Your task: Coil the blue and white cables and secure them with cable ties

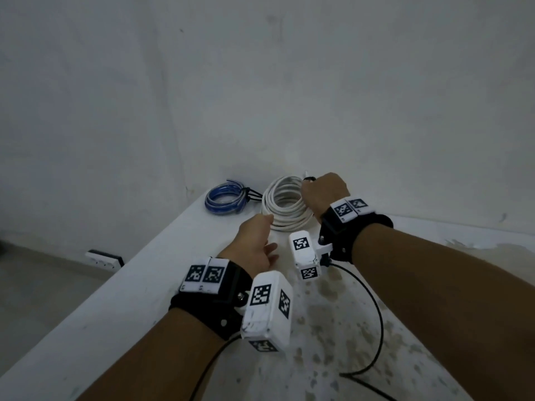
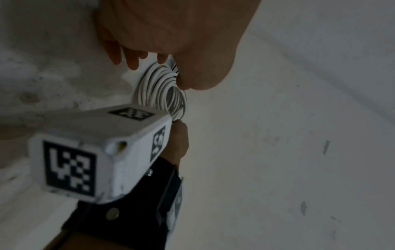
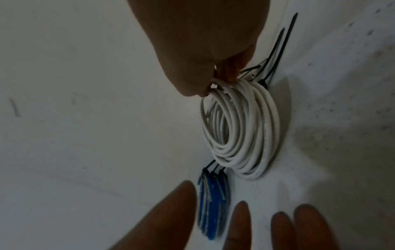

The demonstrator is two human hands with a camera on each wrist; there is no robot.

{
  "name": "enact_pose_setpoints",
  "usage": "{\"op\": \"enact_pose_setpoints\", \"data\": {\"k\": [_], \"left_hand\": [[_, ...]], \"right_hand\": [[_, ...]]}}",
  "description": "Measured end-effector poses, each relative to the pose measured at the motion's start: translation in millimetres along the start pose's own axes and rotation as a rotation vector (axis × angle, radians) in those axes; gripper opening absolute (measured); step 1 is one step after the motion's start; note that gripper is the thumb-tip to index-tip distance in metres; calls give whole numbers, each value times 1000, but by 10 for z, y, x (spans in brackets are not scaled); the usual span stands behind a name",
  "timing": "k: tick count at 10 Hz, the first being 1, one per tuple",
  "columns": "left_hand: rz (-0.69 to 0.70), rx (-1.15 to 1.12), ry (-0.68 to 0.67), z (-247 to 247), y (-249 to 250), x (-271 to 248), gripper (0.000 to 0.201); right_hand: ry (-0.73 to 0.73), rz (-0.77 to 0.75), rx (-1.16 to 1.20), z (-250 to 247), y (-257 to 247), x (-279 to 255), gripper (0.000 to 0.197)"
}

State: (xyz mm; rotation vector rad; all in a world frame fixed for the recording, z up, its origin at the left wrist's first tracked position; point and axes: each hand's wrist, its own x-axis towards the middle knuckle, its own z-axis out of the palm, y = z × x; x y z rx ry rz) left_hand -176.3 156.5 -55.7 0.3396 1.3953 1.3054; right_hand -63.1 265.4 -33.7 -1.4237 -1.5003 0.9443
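Observation:
The white cable coil (image 1: 285, 205) (image 3: 241, 128) (image 2: 162, 91) lies flat at the table's far end. My right hand (image 1: 311, 186) (image 3: 220, 79) pinches its far right rim between thumb and finger, beside loose black cable ties (image 3: 278, 49) whose tails stick out past the coil. My left hand (image 1: 265, 227) (image 2: 153, 67) hovers at the coil's near left edge with relaxed fingers (image 3: 239, 223) and holds nothing. To the left, the blue cable coil (image 1: 224, 198) (image 3: 211, 208) lies bound with black cable ties (image 1: 250, 195).
The white, stained table (image 1: 162, 273) has its left edge running diagonally, with a drop to the floor. A white wall stands right behind the coils. A white socket strip (image 1: 104, 259) lies on the floor at left. A black cord (image 1: 376, 314) trails across the near tabletop.

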Motion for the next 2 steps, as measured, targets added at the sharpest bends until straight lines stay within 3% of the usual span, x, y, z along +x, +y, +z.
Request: {"op": "enact_pose_setpoints", "data": {"k": [1,2], "left_hand": [[32,14,14,43,-5,-27,27],[95,43,50,85,-53,-166,16]], "right_hand": [[74,-59,-186,-15,148,92,42],[58,-8,-176,-141,268,25,54]]}}
